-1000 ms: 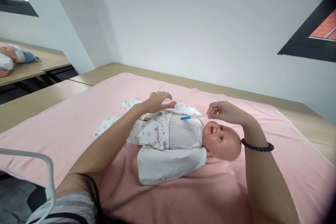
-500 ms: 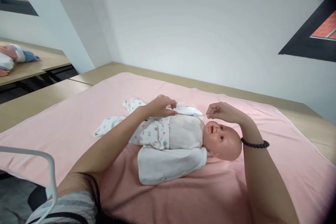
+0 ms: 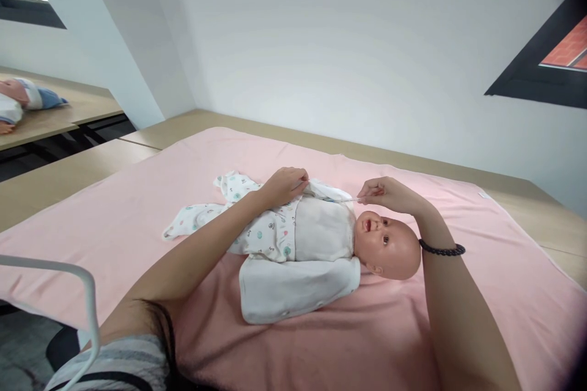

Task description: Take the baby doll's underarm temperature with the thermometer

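Observation:
A bald baby doll [image 3: 389, 247] lies on its back, head to the right, in a white baby top [image 3: 298, 290] and printed white pants [image 3: 263, 232]. One panel of the top is spread flat on the near side. Along the doll's far side, my left hand [image 3: 288, 185] pinches the edge of the white cloth near the waist. Above the doll's chin, my right hand [image 3: 385, 192] has thumb and fingers closed on the top's edge near the neck. The cloth edge looks taut between both hands. The doll's far arm is hidden.
A pink blanket [image 3: 137, 208] covers much of the wooden table [image 3: 275, 134] beneath the doll. Another doll [image 3: 27, 98] lies on a table at the far left. A white metal bar [image 3: 89, 293] stands at the near left, and a wall rises behind.
My left hand's fingers have closed from a looser, parted pose and now pinch the cloth edge slightly farther up. My right hand stays almost in place near the neck.

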A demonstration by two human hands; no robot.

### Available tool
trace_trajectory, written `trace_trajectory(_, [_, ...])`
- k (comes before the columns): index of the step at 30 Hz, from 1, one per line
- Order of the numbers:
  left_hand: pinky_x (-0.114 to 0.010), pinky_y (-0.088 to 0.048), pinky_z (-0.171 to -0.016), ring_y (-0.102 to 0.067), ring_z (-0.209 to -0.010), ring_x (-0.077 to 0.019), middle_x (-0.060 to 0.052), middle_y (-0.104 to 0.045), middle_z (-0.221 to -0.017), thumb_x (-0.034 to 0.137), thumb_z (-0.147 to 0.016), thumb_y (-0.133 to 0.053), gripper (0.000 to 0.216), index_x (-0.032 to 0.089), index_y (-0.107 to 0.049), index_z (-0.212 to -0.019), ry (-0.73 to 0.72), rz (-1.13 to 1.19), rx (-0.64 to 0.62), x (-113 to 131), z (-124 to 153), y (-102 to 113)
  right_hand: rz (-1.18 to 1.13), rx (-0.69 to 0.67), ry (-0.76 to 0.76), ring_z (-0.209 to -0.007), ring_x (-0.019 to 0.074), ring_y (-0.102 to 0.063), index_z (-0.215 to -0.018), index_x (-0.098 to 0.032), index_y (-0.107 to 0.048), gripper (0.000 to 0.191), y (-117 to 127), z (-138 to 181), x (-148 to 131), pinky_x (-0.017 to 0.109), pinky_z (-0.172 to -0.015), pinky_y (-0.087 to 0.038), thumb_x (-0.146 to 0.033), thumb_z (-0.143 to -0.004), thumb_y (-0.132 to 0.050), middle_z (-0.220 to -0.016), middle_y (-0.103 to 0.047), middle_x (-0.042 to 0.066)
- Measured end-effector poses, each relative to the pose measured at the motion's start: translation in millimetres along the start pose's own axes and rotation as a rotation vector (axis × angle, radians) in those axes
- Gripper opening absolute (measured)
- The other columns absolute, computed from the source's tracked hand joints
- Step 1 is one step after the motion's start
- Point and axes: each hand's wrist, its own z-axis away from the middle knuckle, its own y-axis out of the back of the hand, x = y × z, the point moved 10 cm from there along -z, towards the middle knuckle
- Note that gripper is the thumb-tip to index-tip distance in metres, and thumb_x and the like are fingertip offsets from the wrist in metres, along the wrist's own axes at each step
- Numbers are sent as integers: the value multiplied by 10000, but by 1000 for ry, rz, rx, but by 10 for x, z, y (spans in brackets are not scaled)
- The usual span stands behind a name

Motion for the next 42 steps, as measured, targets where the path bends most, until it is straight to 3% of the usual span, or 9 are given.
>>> trace_trajectory(3, [-389, -447, -893, -636, -971, -238, -81, -703, -1041, 301, -1012, -412, 185, 192, -561, -1013, -4, -15, 10, -14, 1, -36, 13, 3, 6, -828, 223, -696, -847, -202, -707, 153, 1, -13, 22, 331, -724, -508, -347, -805, -688, -844, -758, 40])
trace_trajectory(9, [-382, -445, -893, -611, -935, -227, -84, -678, -1003, 195, -991, -386, 177, 183, -559, -1026, -31, -48, 44, 14, -17, -32, -105, 218, 111, -852, 219, -692, -811, -195, -658, 171, 226, -6, -67, 353, -794, -532, -361, -817, -702, -829, -719, 40])
trace_trajectory(14, [-391, -424, -960, -592, -1021, -225, -86, -648, -1068, 140, -932, -452, 225, 205, -662, -884, -117, -94, -21, 98, -6, -103, -39, 17, 76, -896, 233, -697, -941, -197, -723, 255, -37, -52, -86, 370, -821, -537, -430, -845, -689, -937, -756, 62])
trace_trajectory(21, [-407, -427, -996, -576, -1082, -231, -98, -632, -1144, 110, -922, -441, 332, 217, -697, -1103, -111, -159, -16, 53, 3, -167, -46, -222, 28, -1128, 264, -661, -1136, -258, -737, 307, -310, -22, -34, 402, -994, -509, -368, -874, -621, -1174, -735, 49])
trace_trajectory(29, [-406, -440, -946, -602, -976, -233, -89, -656, -1021, 107, -909, -399, 258, 191, -633, -976, -141, -109, -51, 132, 9, -151, -75, -271, -3, -1094, 296, -650, -1101, -306, -785, 310, -354, 2, 20, 421, -949, -535, -403, -825, -681, -1144, -741, 34])
trace_trajectory(32, [-388, -477, -864, -628, -881, -229, -75, -663, -961, 213, -955, -389, 268, 177, -553, -1164, -49, -2, -78, 69, 27, -141, -64, -285, -4, -1139, 290, -625, -1164, -312, -761, 345, -379, 0, 41, 431, -996, -513, -447, -876, -628, -1200, -716, 36])
trace_trajectory(35, [-391, -484, -942, -636, -1070, -244, -121, -653, -1199, 387, -992, -405, 471, 166, -406, -1408, 55, 114, -108, -45, 61, -176, -44, -255, 0, -1192, 288, -594, -1234, -322, -726, 381, -359, -12, 58, 444, -1043, -479, -471, -908, -596, -1270, -683, 42])
trace_trajectory(38, [-423, -375, -1129, -485, -1360, -274, -151, -483, -1503, 504, -1008, -368, 596, 170, -352, -1501, 87, 127, -201, -111, 89, -291, -33, -253, 20, -1224, 283, -578, -1254, -335, -712, 376, -356, -18, 52, 434, -1063, -463, -452, -915, -601, -1342, -644, 36])
trace_trajectory(42, [-442, -285, -1197, -343, -1474, -293, -130, -315, -1619, 574, -1009, -333, 675, 170, -316, -1549, 99, 113, -330, -141, 108, -427, -32, -274, 10, -1217, 280, -593, -1217, -356, -728, 338, -372, -16, 55, 421, -1049, -482, -438, -919, -594, -1310, -661, 20])
